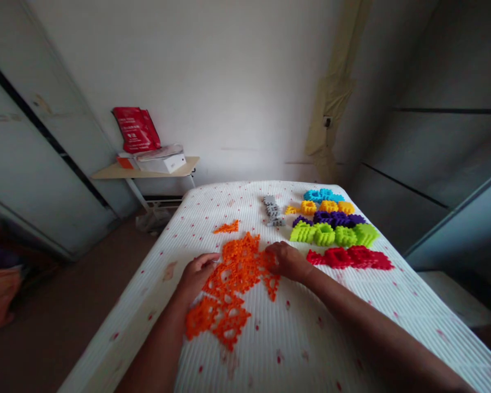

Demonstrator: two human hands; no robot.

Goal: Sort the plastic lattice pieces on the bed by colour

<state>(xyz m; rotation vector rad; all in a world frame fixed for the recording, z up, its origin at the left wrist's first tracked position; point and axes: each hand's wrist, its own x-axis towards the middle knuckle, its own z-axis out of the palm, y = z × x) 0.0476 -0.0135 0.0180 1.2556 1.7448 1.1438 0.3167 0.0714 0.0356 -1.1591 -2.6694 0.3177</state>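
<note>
A heap of orange interlocking toy pieces (239,267), flat with knobbly edges and holes, lies in front of me on the bed. At its left edge is my left hand (197,274), thumb and forefinger close together; what they hold, if anything, is hidden. My right hand (288,261) reaches in from the right, its bent fingers closed on an orange piece (265,262) at the heap's edge. Below that hand lies an orange triangle (272,286). More orange pieces (231,322) lie nearer to me, and a lone orange triangle (227,227) sits beyond the heap.
Rows of matching pieces lie to the right: red (349,257), lime green (324,234), purple (335,219), yellow (328,206) and blue (322,195). Grey pieces (273,212) stand left of them. Behind the bed (306,338), a small table (118,172) carries a red bag (137,130) and a white box (161,161).
</note>
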